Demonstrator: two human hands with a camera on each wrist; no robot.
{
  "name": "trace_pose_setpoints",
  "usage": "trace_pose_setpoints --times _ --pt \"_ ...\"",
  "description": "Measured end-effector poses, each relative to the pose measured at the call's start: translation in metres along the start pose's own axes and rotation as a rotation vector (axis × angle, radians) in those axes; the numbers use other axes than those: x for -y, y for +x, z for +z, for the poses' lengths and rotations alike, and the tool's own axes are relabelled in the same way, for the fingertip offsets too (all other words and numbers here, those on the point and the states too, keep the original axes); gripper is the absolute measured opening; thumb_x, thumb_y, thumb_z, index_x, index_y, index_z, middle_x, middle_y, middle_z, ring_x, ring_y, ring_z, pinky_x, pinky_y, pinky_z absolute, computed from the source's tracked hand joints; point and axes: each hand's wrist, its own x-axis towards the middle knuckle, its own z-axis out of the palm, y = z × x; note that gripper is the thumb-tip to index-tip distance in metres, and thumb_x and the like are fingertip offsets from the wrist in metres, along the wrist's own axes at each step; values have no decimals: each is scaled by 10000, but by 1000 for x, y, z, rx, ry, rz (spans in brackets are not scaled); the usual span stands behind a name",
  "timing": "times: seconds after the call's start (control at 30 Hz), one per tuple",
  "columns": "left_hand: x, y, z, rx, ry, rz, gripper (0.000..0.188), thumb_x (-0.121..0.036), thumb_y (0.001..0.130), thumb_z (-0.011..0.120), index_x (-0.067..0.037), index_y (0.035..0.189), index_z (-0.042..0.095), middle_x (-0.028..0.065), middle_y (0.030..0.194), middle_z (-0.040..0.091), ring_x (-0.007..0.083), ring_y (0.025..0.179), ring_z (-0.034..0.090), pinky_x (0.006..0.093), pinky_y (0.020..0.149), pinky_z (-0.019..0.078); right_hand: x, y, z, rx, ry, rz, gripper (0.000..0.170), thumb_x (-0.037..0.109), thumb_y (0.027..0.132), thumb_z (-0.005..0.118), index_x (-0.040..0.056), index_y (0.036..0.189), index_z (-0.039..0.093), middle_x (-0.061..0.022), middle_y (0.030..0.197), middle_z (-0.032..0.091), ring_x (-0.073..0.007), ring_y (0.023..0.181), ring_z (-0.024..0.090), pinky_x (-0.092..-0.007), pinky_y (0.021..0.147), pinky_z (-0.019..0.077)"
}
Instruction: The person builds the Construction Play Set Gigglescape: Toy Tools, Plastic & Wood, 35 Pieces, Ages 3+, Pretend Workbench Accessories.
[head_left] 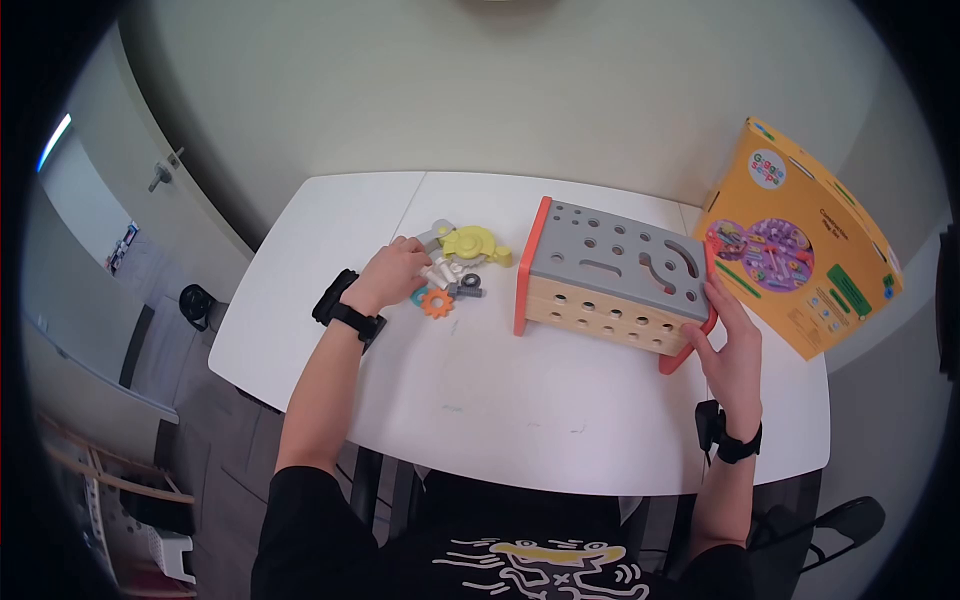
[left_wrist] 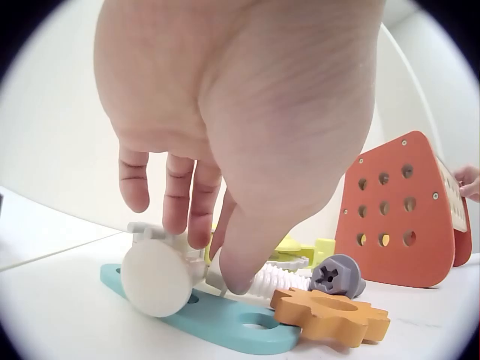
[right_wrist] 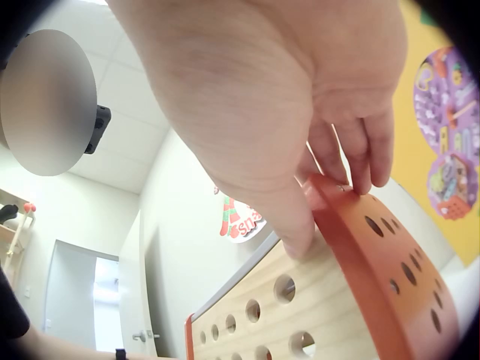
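One holed box (head_left: 630,280), long axis crosswise, right end nearer

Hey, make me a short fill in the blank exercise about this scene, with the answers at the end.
1. The rectangular, perforated wooden toy box has a top coloured ____.
2. The person's ____ hand grips that box.
3. The flat, toothed gear with a round central hole is coloured ____.
4. Near the left hand, a black strap goes around the ____.

Missing words: gray; right; orange; wrist.
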Motion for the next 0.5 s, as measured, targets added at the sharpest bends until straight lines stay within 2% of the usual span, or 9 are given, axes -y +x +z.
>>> trace_pose_setpoints --times 0.1,0.2,0.27,0.3,0.33,0.43,0.5 --pt "-5 -1 1 -11 -8 25 269 -77 806 775 -53 1071 735 85 1201 643 285 1171 573 394 989 518 -1 -4 -4 2 -13 -11 574 14 801 804 -37 1339 610 -179 1461 579 -345 1295 604 -379 1076 492" --pt "-12 -10 -14 -90 -60 48 267 -64 791 783 -39 1051 726 93 1144 664 298 1128 605 401 940 532 -2 -6 -3 -7 8 -17 573 14 797 806 -35 1334 614 -180 1459 580 -345 1292 607 -378 1067 497" --pt "-24 -15 -32 -93 -223 -77 273 -62 781 813 -33 1033 710 92 1091 685 285 1036 640 375 894 524 -4 -8 1 -19 11 -35 567 25 797 808 -35 1328 618 -179 1458 581 -345 1280 614 -377 1056 503" --pt "-28 -18 -33 -169 -285 -85 277 -77 781 828 -25 1019 696 80 1018 711 235 916 662 330 821 523 -6 -11 1 -30 13 -57 562 35 796 810 -36 1321 621 -178 1457 582 -345 1268 621 -375 1045 509" --pt "-35 -20 -39 -161 -291 -70 277 -77 781 828 -25 1019 696 80 1018 711 235 916 662 330 821 523 -6 -14 1 -35 2 -43 562 35 796 810 -36 1321 621 -178 1457 582 -345 1268 621 -375 1045 509" --pt "-47 -31 -71 -204 -502 -56 265 -57 778 824 -14 997 680 46 981 727 119 818 617 252 748 508 16 -16 5 -38 -1 -64 530 93 811 811 -35 1295 638 -167 1427 608 -342 1204 653 -371 991 538" --pt "-65 -31 -86 -211 -564 -19 266 -57 784 825 -16 1004 681 38 981 723 110 809 604 248 740 502 18 -18 5 -35 -16 -60 516 102 814 808 -31 1286 646 -167 1418 615 -342 1197 657 -373 986 542"
